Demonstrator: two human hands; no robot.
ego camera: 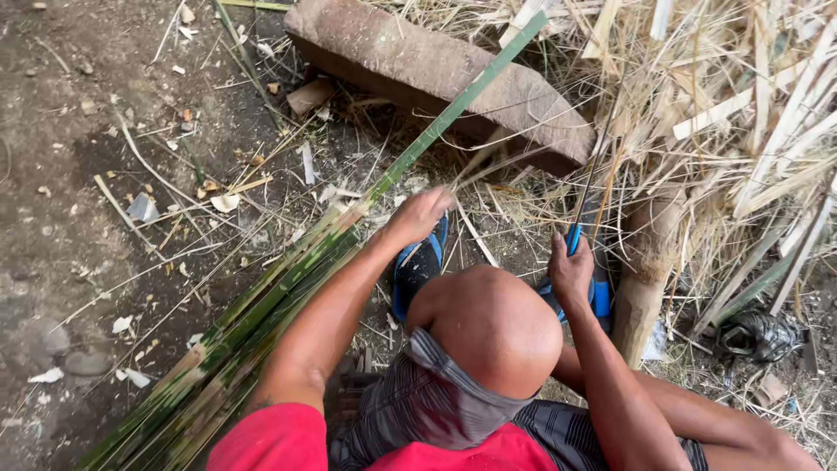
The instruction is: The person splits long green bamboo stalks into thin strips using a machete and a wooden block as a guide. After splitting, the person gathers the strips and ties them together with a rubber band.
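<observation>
I see the bamboo strip bundle first: long green splits, pale at cut ends, lying diag. on dirt from bottom left up to centre. One green strip runs on past it, thin & flat, over the stone block twd top right. My left hand is closed on that strip just where it leaves the bundle. Right hand is wrapped round a blue-handled knife, blade pointing up, beside the wooden post.

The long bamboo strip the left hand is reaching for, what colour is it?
The long thin bamboo strip is green, seen best in the head view.
</observation>
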